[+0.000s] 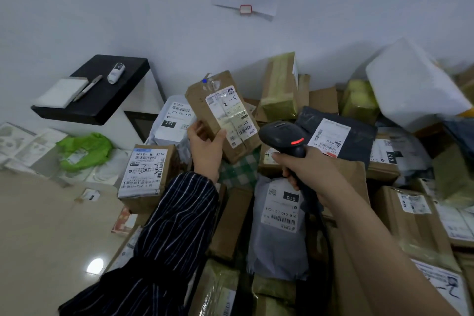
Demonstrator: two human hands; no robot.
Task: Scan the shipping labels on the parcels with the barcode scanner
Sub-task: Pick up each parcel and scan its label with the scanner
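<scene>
My left hand [206, 147] grips a small brown cardboard parcel [202, 102] by its lower edge and holds it up, tilted, above the pile. Its white shipping label [229, 115] faces me. My right hand [305, 167] grips the handle of a black barcode scanner [282, 136], whose red light glows. The scanner's head sits just right of the parcel, level with the label's lower end. Below lie several more parcels, among them a grey mailer bag [278, 241] marked 010 and a brown box [147, 174] with a handwritten mark.
Cardboard boxes and bags are heaped against the white wall, with a large white bag [415, 87] at the right. A black shelf [102, 90] at left carries a notepad, a pen and a small white device. A green bag [84, 150] lies below it. Tan floor [51, 226] spreads at lower left.
</scene>
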